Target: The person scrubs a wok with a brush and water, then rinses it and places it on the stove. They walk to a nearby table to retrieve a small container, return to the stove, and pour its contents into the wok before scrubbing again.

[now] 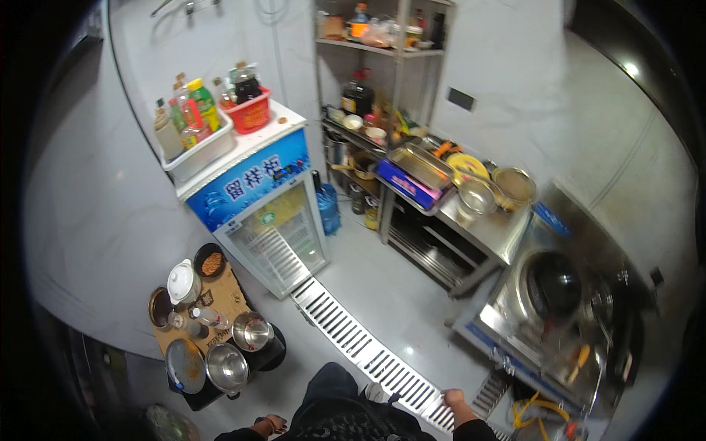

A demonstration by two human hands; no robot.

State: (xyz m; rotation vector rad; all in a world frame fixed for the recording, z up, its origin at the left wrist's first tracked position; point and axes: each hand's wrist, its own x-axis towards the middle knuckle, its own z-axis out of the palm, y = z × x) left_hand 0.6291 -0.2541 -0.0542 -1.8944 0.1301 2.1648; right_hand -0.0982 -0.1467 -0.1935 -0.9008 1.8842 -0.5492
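Observation:
My left hand (275, 424) hangs low beside my dark clothing, fingers loosely bent, and I see nothing in it. On the other side, my right hand (453, 397) hangs over the slotted metal drain cover (361, 353) in the floor. Its fingers look curled and the palm is hidden. Nearest the left hand is a low stand topped with cardboard (229, 286). It bears a steel bowl (226, 367), a steel pot (252, 331), a grey pan lid (185, 366), a white lidded pot (183, 281) and a dark bowl of brown food (210, 263).
A glass-door display fridge (276, 242) carries a white bin (201, 146) and a red basket (251, 113) of bottles. Corner shelves (380, 49) adjoin a steel table (496, 237) with trays and bowls. A stove with a black wok (554, 284) stands right; a yellow hose (540, 410) lies below.

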